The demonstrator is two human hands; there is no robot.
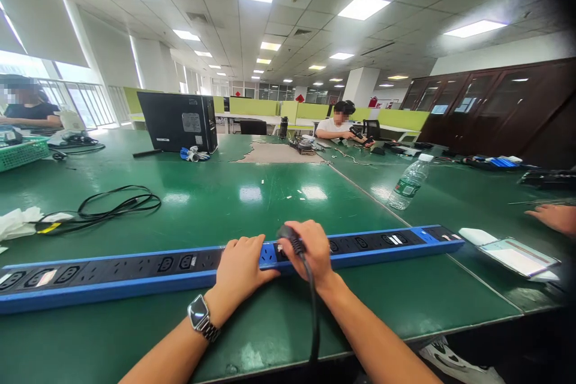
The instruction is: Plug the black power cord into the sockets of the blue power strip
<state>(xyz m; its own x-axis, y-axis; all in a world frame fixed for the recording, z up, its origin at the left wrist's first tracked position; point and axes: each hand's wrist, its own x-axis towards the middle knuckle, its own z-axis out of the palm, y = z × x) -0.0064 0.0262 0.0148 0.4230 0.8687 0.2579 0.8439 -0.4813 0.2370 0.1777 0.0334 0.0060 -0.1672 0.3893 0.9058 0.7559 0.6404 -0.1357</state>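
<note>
A long blue and black power strip [135, 289] with rows of sockets lies across the green table in front of me. My left hand [240, 264] grips it near the middle, fingers over the top and thumb along the near side. Just to the right, my right hand [312, 252] is closed round a black power plug [288, 233] above the strip's sockets. The plug's cord [314, 318] hangs down toward the table's front edge. The plug's prongs are hidden, so I cannot tell whether they are in a socket.
A looped black cable [121, 207] lies at left, a black computer case [175, 123] behind it. At right are a water bottle [409, 183], a phone-like screen [517, 255] and another person's hand [555, 216]. A person [339, 123] sits across the table, another at far left.
</note>
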